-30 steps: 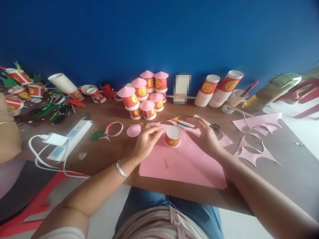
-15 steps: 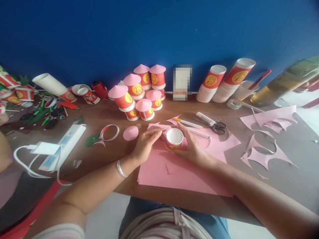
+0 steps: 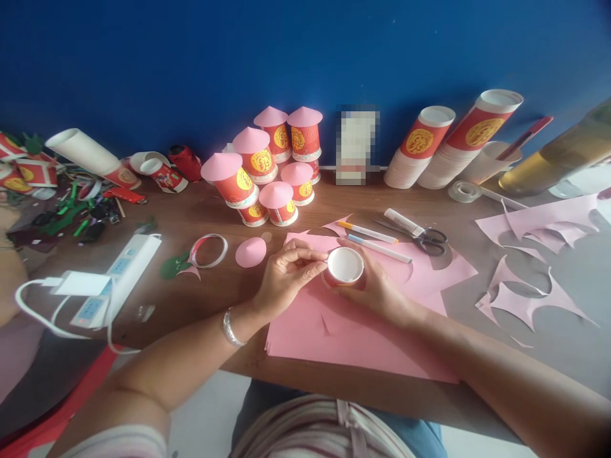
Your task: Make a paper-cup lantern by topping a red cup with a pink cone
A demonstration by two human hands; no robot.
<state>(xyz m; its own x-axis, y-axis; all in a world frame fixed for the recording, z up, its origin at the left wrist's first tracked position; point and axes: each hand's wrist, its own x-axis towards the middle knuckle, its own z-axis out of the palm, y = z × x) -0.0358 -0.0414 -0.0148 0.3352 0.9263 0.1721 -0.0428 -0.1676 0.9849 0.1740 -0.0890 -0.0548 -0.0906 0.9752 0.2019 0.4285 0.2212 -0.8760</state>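
Note:
A short red paper cup [image 3: 345,266] with a white inside stands mouth up over the pink paper sheets [image 3: 305,324]. My right hand [image 3: 382,286] is wrapped round its right side. My left hand [image 3: 293,270] is pinched at the cup's left rim; what lies between its fingertips is too small to make out. A pink paper cone [image 3: 251,252] rests on the table left of my left hand. Behind it stand several red cups with pink cone tops [image 3: 261,162], some stacked on others.
Scissors [image 3: 432,242], a glue stick [image 3: 403,222] and markers [image 3: 367,232] lie behind my right hand. Stacked cups [image 3: 420,146] lean at the back right. Pink scraps [image 3: 525,305] lie right. A power strip [image 3: 121,280] with cables and a white ring [image 3: 209,251] are left.
My left fingertips have moved right onto the cup's rim. The cup is turned more mouth up towards the camera. The whole view has shifted slightly.

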